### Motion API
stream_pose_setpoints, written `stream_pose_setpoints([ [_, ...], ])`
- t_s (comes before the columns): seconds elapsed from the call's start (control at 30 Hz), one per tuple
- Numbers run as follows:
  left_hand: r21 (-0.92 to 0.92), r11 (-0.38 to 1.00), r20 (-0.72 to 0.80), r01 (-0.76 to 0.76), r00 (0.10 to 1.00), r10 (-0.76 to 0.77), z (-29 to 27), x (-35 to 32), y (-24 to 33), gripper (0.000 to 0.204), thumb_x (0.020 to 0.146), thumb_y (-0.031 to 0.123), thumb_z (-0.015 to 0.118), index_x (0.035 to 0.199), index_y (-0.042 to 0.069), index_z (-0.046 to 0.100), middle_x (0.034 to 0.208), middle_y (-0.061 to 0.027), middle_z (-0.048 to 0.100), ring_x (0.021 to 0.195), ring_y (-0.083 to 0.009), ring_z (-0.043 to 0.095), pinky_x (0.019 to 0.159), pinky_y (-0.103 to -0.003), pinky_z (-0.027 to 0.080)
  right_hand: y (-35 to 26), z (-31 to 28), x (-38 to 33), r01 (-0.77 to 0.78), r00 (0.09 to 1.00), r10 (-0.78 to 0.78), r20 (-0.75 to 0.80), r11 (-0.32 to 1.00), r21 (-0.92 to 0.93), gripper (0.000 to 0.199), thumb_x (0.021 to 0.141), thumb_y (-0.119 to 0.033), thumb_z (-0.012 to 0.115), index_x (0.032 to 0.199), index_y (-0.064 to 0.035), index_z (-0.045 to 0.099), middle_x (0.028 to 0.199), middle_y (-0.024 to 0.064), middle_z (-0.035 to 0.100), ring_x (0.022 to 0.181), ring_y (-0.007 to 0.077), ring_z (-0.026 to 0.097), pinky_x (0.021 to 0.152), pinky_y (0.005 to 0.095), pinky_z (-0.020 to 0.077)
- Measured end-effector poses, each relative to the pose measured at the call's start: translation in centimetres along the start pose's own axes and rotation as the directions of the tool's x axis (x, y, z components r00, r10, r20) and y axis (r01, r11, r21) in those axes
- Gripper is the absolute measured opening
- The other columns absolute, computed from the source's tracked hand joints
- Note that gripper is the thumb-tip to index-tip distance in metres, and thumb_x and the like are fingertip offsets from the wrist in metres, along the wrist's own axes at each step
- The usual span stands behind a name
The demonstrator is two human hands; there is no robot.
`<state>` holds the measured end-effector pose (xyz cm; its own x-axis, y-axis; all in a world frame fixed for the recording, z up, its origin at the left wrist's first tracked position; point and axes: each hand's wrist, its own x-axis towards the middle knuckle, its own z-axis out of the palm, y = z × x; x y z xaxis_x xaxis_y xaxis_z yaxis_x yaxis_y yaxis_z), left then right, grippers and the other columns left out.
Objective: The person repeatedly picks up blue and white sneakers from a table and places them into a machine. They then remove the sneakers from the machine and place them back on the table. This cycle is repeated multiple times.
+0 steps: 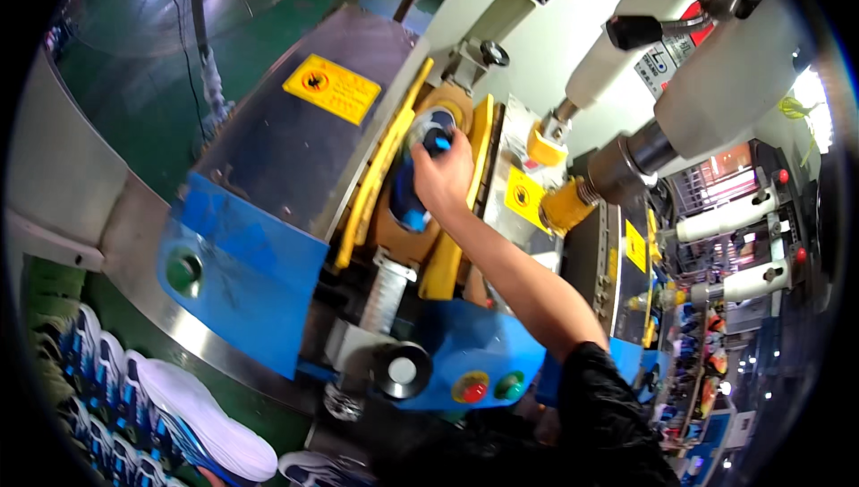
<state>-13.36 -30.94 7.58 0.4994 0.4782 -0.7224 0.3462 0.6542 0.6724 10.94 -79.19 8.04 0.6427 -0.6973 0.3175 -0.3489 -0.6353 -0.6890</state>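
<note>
My right hand point(445, 174) reaches into a press machine, its fingers bent around the upper of a dark blue shoe point(405, 185) with bright blue parts. That shoe sits in a narrow slot between two yellow side pads point(380, 178), over a brown pad point(401, 241). At the lower left, my left hand point(212, 477) shows only a bit of finger at the edge of a second shoe point(208, 415). This one is tilted, with its white sole turned up and its blue side below. Most of the left hand is hidden.
Blue front covers point(242, 281) carry a green button point(510, 386) and a red button point(471, 388). A round black knob point(402, 370) juts out below the slot. Press cylinders point(617, 169) hang at the right. Several shoes point(109, 362) stand in rows at the lower left.
</note>
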Motion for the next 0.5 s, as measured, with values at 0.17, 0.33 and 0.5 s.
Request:
stream_pose_setpoints([
  [0.17,-0.011,0.994,0.316,-0.110,0.942,0.108,6.1,-6.4,0.5,0.048,0.099,0.028,0.051,0.136,-0.002,0.043,0.134,-0.0159,0.051,0.116,-0.0309,0.054,0.102,-0.048,0.042,0.2,-2.8,1.7,-0.028,0.984,0.037,0.173,0.998,-0.055,0.059,0.079,-0.025,0.065,0.124,0.0075,0.043,0.121,0.0315,0.053,0.112,0.0450,0.053,0.098,0.0463,0.0430],
  [0.33,-0.204,0.964,0.509,-0.171,0.822,0.254,2.0,-3.5,-1.4,0.064,0.098,0.043,0.048,0.141,-0.003,0.038,0.140,-0.0161,0.048,0.127,-0.0317,0.048,0.108,-0.044,0.038,-4.1,-11.3,-5.0,0.322,0.858,-0.252,0.447,0.943,-0.086,0.067,0.084,-0.037,0.066,0.129,0.0075,0.044,0.129,0.0313,0.049,0.118,0.0437,0.051,0.097,0.0427,0.0452],
  [0.5,-0.159,0.978,0.701,-0.136,0.682,0.209,-4.2,-8.8,-4.8,0.055,0.099,0.035,0.048,0.139,-0.002,0.042,0.133,-0.0159,0.054,0.120,-0.0303,0.055,0.105,-0.045,0.042,3.1,-27.1,-23.8,0.634,0.701,-0.430,0.569,0.741,-0.221,0.078,0.079,-0.029,0.074,0.138,0.0066,0.038,0.145,0.0285,0.036,0.135,0.0446,0.034,0.110,0.0529,0.0289],
])
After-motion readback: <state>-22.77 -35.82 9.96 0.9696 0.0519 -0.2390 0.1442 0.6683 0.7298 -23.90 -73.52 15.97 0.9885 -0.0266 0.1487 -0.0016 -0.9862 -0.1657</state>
